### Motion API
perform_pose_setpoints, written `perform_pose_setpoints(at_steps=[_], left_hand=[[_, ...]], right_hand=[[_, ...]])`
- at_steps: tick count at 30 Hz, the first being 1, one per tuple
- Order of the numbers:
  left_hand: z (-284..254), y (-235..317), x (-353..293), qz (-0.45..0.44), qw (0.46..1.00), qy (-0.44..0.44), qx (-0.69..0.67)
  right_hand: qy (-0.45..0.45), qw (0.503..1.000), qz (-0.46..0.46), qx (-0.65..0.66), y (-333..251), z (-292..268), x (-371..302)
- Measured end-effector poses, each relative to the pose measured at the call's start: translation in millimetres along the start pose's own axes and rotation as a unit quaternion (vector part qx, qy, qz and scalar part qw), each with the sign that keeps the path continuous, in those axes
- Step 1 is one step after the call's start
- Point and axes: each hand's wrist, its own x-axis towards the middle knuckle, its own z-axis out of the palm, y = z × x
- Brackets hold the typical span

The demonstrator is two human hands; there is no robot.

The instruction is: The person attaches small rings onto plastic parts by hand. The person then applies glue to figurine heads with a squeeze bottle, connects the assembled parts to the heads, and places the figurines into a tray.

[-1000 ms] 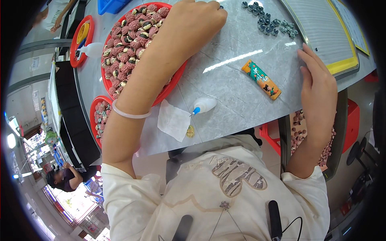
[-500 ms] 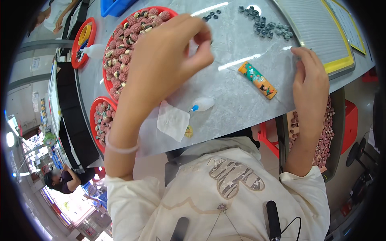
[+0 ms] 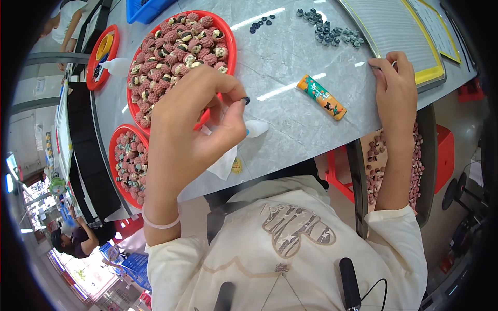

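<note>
Small dark ring (image 3: 246,100) pinched in left hand (image 3: 194,122) grip above the surface (image 3: 290,62) beside red tray (image 3: 229,39) of pink pieces, right hand (image 3: 397,90) fingertips pressing grey board (image 3: 394,26), grasping nothing, orange tube (image 3: 321,97) between hands.

small-parts assembly workshop | red trays (image 3: 226,39) of pieces | grey worktable (image 3: 290,111)

Grey marbled worktable (image 3: 306,119), red stool (image 3: 441,155)

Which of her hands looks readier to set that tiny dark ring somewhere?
Left, probably. The left hand already pinches the small dark ring at its fingertips, while the right hand rests on the tray's edge.
</note>
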Motion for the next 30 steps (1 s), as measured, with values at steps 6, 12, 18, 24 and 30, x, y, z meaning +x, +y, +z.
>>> perform_pose_setpoints(at_steps=[6,12,18,24,30], left_hand=[[-0.9,-0.4,-6.6,-0.063,0.994,0.063,-0.068],[-8.5,5.4,-21.0,-0.019,0.987,0.143,-0.067],[-14.1,24.9,-36.9,0.023,0.992,0.095,-0.079],[-4.4,34.4,-45.5,0.043,0.985,0.139,-0.095],[-1.6,38.4,-47.2,0.036,0.986,0.134,-0.087]], right_hand=[[-0.04,0.999,-0.01,0.025,2.4,-3.0,3.5],[-0.056,0.992,-0.06,-0.091,-0.5,-6.2,1.0],[-0.06,0.983,-0.13,-0.114,10.7,-4.5,5.3],[-0.056,0.981,-0.147,-0.117,10.9,-7.9,9.3],[-0.051,0.977,-0.166,-0.126,15.6,-16.6,3.9]])
